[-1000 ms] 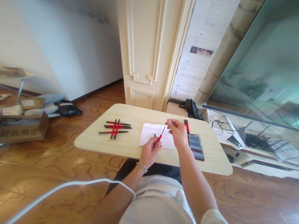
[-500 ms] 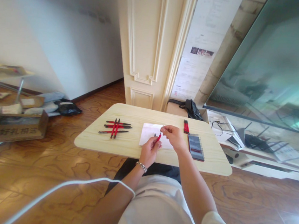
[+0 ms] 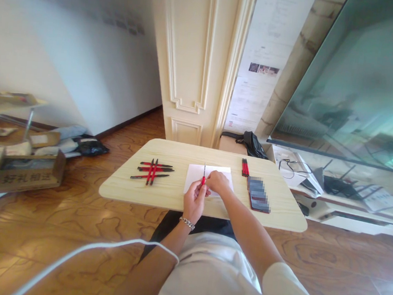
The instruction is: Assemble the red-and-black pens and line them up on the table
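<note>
My left hand is closed around the red barrel of a ballpoint pen, held upright over a white sheet of paper. A thin dark refill sticks up out of the barrel. Right beside it, my right hand has its fingers curled in against the left fingertips; what they hold, if anything, is hidden. To the left lie several red-and-black pens, some crossed over others. A few similar pens lie side by side to the right.
A phone-like dark device, partly blurred out, lies at the right of the pale wooden table. Behind stands a cream panel; a black bag rests near it. A white cable crosses by my left arm. A cardboard box sits on the floor.
My right hand has come off the refill's top and moved down beside my left fingers. The pen barrel has shifted slightly left and now stands upright.
</note>
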A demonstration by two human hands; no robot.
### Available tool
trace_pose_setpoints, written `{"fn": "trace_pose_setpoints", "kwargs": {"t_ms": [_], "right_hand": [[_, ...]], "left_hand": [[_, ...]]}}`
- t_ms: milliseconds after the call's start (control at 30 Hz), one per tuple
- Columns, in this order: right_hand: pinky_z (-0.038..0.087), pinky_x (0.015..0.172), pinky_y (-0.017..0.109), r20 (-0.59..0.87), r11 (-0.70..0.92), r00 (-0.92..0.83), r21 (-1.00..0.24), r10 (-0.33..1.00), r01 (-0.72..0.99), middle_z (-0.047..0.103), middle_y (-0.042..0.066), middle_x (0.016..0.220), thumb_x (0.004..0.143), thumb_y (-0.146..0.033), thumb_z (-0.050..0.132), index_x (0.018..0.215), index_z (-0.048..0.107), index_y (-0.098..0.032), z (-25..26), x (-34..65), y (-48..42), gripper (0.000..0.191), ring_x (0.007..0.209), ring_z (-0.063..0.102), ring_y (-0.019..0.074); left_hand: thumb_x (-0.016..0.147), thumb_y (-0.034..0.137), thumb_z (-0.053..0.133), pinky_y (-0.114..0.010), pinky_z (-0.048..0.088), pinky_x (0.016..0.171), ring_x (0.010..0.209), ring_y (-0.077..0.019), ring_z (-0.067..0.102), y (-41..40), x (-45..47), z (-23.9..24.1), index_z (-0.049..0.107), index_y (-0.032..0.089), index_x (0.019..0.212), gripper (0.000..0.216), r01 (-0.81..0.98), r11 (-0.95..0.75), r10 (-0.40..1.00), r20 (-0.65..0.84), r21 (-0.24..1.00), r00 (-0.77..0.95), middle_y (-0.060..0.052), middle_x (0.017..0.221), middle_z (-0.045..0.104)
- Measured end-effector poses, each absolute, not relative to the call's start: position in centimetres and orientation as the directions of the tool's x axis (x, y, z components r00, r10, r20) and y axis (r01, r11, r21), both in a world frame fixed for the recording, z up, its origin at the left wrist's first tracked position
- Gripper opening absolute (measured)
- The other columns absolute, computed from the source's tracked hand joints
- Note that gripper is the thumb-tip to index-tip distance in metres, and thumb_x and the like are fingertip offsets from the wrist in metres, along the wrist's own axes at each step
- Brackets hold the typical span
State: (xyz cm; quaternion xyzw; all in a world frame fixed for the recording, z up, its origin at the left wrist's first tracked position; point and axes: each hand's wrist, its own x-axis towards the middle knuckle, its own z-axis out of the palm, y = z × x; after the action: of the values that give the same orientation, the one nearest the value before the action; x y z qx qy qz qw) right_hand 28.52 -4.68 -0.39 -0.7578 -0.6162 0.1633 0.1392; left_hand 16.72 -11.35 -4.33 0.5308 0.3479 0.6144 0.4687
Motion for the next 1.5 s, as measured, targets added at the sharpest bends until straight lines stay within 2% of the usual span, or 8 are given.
{"fn": "trace_pose_setpoints", "kwargs": {"t_ms": [133,267,400,567,667,767,933,1500], "right_hand": [[0.046,0.067,0.030,-0.108,-0.238,0.213,-0.400,0.971,0.885,0.070,0.018,0.089,0.067,-0.036,0.064,0.088,0.072,-0.014,0.1,28.3,-4.4,0.032,0.085,0.066,0.0268],[0.043,0.060,0.025,-0.059,-0.234,0.232,-0.443,0.971,0.866,0.071,0.016,0.076,0.070,-0.034,0.059,0.075,0.072,-0.013,0.1,29.2,-4.9,0.025,0.075,0.066,0.0224],[0.038,0.053,0.022,-0.027,-0.198,0.227,-0.594,0.973,0.779,0.067,0.008,0.059,0.071,-0.035,0.054,0.061,0.069,-0.015,-0.6,30.3,-5.0,0.027,0.060,0.061,0.0153],[0.035,0.047,0.019,0.018,-0.044,0.199,-0.951,0.980,0.305,0.066,0.004,0.064,0.069,-0.038,0.059,0.074,0.069,-0.012,-0.7,31.5,-4.8,0.028,0.051,0.051,0.0094],[0.036,0.048,0.018,0.105,0.110,0.275,-0.994,0.956,-0.005,0.068,0.006,0.080,0.068,-0.044,0.065,0.091,0.067,-0.014,1.2,32.1,-5.3,0.039,0.056,0.052,0.0083],[0.038,0.051,0.019,0.195,0.245,0.305,-0.960,0.932,-0.137,0.067,0.007,0.088,0.068,-0.047,0.067,0.095,0.064,-0.016,3.7,32.4,-6.0,0.041,0.061,0.054,0.0087],[0.038,0.050,0.020,0.250,0.302,0.331,-0.947,0.910,-0.115,0.068,0.008,0.087,0.067,-0.048,0.069,0.093,0.063,-0.016,5.8,31.7,-7.0,0.042,0.061,0.055,0.0099],[0.037,0.046,0.021,0.310,0.332,0.298,-0.943,0.903,-0.024,0.069,0.005,0.081,0.068,-0.043,0.068,0.091,0.065,-0.017,5.7,31.5,-7.3,0.035,0.056,0.054,0.0100]], "left_hand": [[0.084,0.045,0.057,-0.029,0.053,0.068,0.071,-0.0151,0.066,-11.3,16.7,-4.2,0.058,0.016,0.106,0.037,-0.203,-0.311,0.947,0.320,0.929,0.014,-0.007,0.085,0.068],[0.083,0.045,0.058,-0.029,0.054,0.068,0.072,-0.0157,0.066,-11.3,16.8,-4.2,0.059,0.016,0.106,0.037,-0.204,-0.294,0.951,0.308,0.934,0.040,-0.007,0.088,0.069],[0.084,0.045,0.056,-0.029,0.054,0.069,0.072,-0.0153,0.067,-11.3,16.8,-4.2,0.059,0.017,0.106,0.036,-0.192,-0.301,0.948,0.316,0.934,0.049,-0.007,0.088,0.069],[0.083,0.045,0.058,-0.028,0.054,0.068,0.071,-0.0152,0.067,-11.4,16.7,-4.2,0.059,0.017,0.105,0.036,-0.163,-0.280,0.953,0.294,0.946,0.070,-0.006,0.085,0.068],[0.083,0.045,0.058,-0.029,0.055,0.069,0.071,-0.0151,0.067,-11.3,16.8,-4.3,0.059,0.017,0.105,0.035,-0.152,-0.280,0.951,0.295,0.948,0.091,-0.006,0.085,0.068],[0.083,0.045,0.059,-0.029,0.055,0.070,0.071,-0.0152,0.067,-11.3,16.9,-4.5,0.059,0.017,0.105,0.035,-0.156,-0.276,0.951,0.293,0.948,0.096,-0.006,0.086,0.068],[0.083,0.043,0.059,-0.030,0.055,0.072,0.074,-0.0155,0.067,-11.2,16.9,-4.8,0.058,0.017,0.105,0.035,-0.143,-0.281,0.948,0.298,0.949,0.112,-0.006,0.087,0.068],[0.082,0.044,0.060,-0.029,0.054,0.071,0.073,-0.0152,0.066,-11.2,17.0,-4.9,0.060,0.017,0.105,0.035,-0.121,-0.272,0.951,0.286,0.955,0.116,-0.006,0.085,0.068]]}}
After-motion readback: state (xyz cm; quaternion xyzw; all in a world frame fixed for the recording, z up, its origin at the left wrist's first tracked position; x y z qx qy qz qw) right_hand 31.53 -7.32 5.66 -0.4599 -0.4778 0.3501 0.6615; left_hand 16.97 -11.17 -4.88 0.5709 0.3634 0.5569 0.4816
